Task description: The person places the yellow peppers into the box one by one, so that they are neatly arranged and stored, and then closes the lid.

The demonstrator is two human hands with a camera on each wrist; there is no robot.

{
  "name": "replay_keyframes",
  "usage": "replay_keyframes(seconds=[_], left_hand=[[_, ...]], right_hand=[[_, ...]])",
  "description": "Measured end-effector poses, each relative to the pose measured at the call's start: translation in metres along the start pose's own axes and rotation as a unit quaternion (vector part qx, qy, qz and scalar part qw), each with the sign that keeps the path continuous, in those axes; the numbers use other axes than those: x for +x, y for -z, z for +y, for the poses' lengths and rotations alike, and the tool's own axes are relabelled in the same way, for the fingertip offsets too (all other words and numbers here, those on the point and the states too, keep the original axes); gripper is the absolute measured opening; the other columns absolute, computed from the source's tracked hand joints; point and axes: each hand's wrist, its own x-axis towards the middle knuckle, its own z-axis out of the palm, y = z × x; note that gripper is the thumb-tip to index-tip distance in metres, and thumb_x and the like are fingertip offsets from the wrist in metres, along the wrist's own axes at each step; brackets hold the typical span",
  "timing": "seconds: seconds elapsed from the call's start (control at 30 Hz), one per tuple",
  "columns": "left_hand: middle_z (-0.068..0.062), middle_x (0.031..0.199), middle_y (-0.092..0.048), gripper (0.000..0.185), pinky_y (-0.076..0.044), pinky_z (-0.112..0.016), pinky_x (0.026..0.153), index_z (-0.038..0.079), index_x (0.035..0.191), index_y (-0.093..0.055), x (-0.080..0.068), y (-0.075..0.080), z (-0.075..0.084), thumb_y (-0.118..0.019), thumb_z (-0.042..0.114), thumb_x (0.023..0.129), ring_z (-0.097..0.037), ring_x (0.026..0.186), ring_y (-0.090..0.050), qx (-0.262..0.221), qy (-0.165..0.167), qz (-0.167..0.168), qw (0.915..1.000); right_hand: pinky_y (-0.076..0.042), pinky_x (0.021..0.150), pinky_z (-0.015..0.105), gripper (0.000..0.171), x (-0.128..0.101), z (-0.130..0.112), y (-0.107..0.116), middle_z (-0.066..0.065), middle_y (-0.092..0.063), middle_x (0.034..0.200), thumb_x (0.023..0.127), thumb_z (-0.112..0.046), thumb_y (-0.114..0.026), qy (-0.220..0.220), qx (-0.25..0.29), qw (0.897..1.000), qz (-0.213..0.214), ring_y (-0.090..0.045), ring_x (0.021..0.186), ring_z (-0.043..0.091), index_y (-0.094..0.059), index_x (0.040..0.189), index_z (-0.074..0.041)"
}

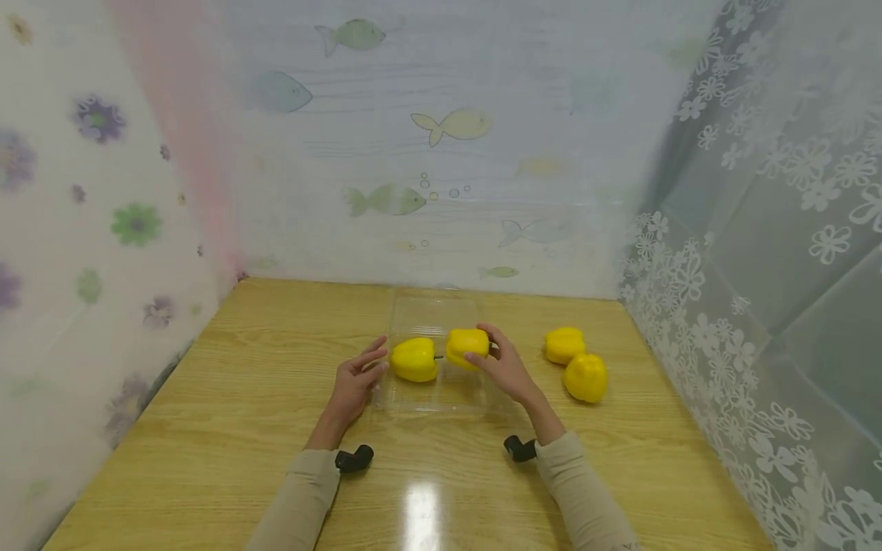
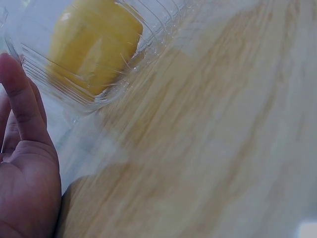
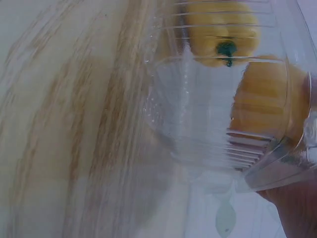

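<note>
Clear plastic tray (image 1: 427,321) lies mid-table on the wooden table (image 1: 241,367), with bare wood open in front of it and to its left; its faint rim is hard to trace. Inside the tray lie two yellow peppers: the right hand (image 1: 506,367) curls its fingers around the right pepper (image 1: 467,347), while the left hand (image 1: 354,380), fingers relaxed and spread, rests just beside the left pepper (image 1: 414,359). Two loose peppers (image 1: 575,363) sit right of the tray, near the patterned wall.

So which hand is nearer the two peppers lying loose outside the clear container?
Right. The right hand grips a pepper in the clear container, just left of the loose peppers; the left hand is beyond the container's far side.
</note>
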Motion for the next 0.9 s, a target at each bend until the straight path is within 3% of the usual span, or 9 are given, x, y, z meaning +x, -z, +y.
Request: replay_keyframes(seconds=[0.23,0.53,0.73,0.9], left_hand=[[-0.02,0.16,-0.039,0.043,-0.043,-0.015,0.054,-0.024,0.135,-0.048,0.0,0.0,0.001,-0.062,-0.007,0.097,-0.004,0.094,-0.061,-0.002,-0.001,-0.002,1.0],[-0.019,0.159,-0.042,0.042,-0.043,-0.015,0.056,-0.022,0.134,-0.051,0.001,0.002,0.001,-0.063,-0.005,0.097,-0.006,0.099,-0.061,0.008,0.003,0.002,1.0],[-0.018,0.158,-0.042,0.044,-0.042,-0.015,0.056,-0.022,0.133,-0.051,0.001,0.001,0.001,-0.065,-0.004,0.096,-0.006,0.086,-0.058,0.009,0.006,0.006,0.9999],[-0.018,0.158,-0.042,0.042,-0.04,-0.015,0.057,-0.022,0.132,-0.053,0.0,0.001,0.001,-0.065,-0.004,0.096,-0.004,0.087,-0.06,0.018,0.003,0.005,0.9998]], right_hand=[[-0.05,0.103,0.049,0.067,0.002,-0.005,-0.008,0.021,-0.05,0.146,0.094,-0.023,-0.076,-0.016,-0.04,0.999,0.004,-0.052,0.131,0.04,-0.045,0.15,-0.006],[-0.05,0.103,0.052,0.067,0.007,-0.005,-0.014,0.023,-0.05,0.144,0.093,-0.019,-0.077,-0.033,-0.062,0.998,-0.001,-0.051,0.131,0.043,-0.045,0.149,-0.001],[-0.047,0.106,0.054,0.068,0.008,-0.006,-0.018,0.023,-0.049,0.147,0.092,-0.016,-0.078,-0.052,-0.073,0.996,-0.004,-0.049,0.134,0.043,-0.045,0.149,0.0],[-0.044,0.108,0.056,0.067,0.008,-0.006,-0.021,0.021,-0.045,0.153,0.091,-0.014,-0.078,-0.063,-0.08,0.995,-0.014,-0.044,0.138,0.046,-0.046,0.149,-0.003]])
